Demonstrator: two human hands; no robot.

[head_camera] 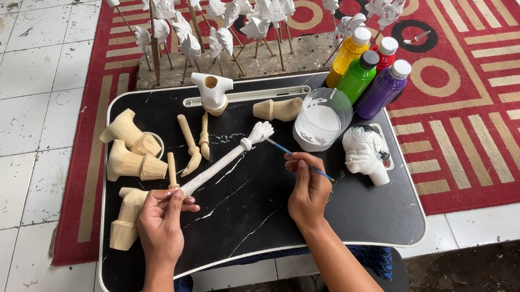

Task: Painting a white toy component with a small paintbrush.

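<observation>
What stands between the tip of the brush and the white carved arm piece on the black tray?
Nothing visible. The right hand holds the brush with its tip beside the hand end of the white arm piece, which the left hand holds at its lower end.

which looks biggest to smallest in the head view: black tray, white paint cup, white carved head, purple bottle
1. black tray
2. white paint cup
3. white carved head and purple bottle: look alike, unranked.

Both forearms reached forward, bare to the elbow. The left hand lay low and near the body, fingers pinched shut in a fingertip grip. The right hand sat further out — wrist bent, thumb and fingers closed in a pen-like grip.
</observation>
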